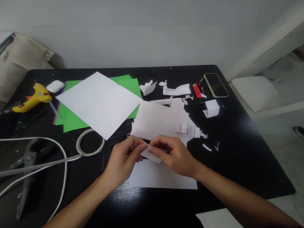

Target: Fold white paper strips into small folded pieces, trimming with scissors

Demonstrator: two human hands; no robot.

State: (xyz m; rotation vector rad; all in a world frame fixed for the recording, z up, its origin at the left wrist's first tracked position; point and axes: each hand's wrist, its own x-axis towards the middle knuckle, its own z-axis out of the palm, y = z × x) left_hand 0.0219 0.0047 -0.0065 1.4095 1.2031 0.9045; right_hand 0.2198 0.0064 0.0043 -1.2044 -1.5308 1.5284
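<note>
Between my two hands is a small piece of white paper point(153, 156), held above the table. My left hand point(125, 159) pinches its upper left edge with thumb and fingers. From the other side my right hand point(174, 156) grips the same piece, fingertips close to those of the left. Part of the paper is hidden by the fingers. Beneath the hands lies a white sheet point(167, 177). Just beyond them is a cut white sheet point(152, 117), with small folded paper pieces point(186, 129) on its right part.
A yellow glue gun point(33, 98), a white case point(55, 86) and green sheets point(74, 121) under a white square sheet point(99, 103) lie left. White cable point(65, 165) loops near pliers point(26, 178). Paper scraps point(177, 89), a red lighter point(197, 90) and a phone point(216, 85) lie right.
</note>
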